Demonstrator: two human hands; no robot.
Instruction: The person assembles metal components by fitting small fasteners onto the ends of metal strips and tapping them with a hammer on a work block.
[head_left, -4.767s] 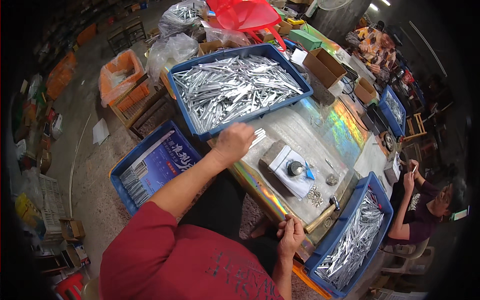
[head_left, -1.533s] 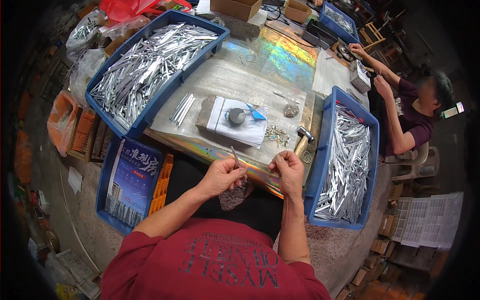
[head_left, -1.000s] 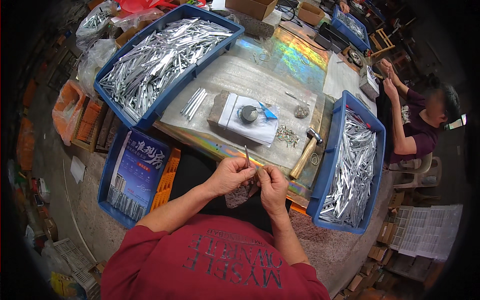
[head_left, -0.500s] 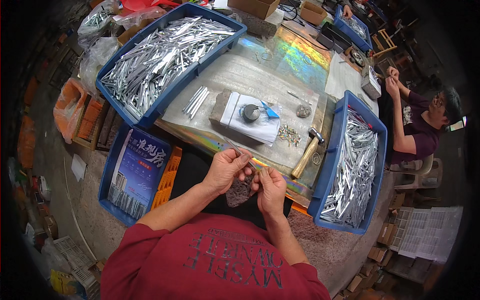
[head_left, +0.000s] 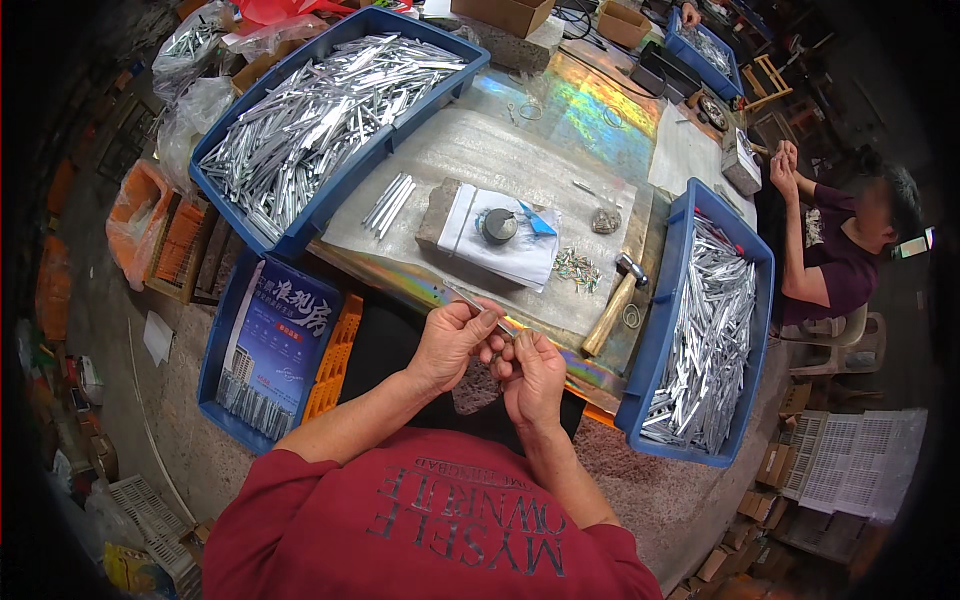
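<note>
My left hand (head_left: 455, 340) is closed around a thin silver metal rod (head_left: 460, 293), whose far end sticks out up and to the left. At the rod's lower right end, the fingertips of my right hand (head_left: 535, 378) are pinched together; what lies between them is hidden. Beyond my hands, a stone block topped with white sheets (head_left: 478, 262) carries a round dark grey pot (head_left: 497, 227) and a blue scrap. Right of it lies a scatter of small coloured pieces (head_left: 577, 268). A wooden-handled hammer (head_left: 610, 315) rests near the table's right edge.
Blue bins of silver rods stand at left (head_left: 330, 125) and right (head_left: 700, 345). A few rods (head_left: 388, 205) lie side by side on the table. Lower left is a blue bin with a printed poster (head_left: 280, 335). A co-worker (head_left: 845, 240) sits at the right.
My right hand has shifted slightly left and up, closer to my left hand. The rod stays in my left hand at nearly the same spot.
</note>
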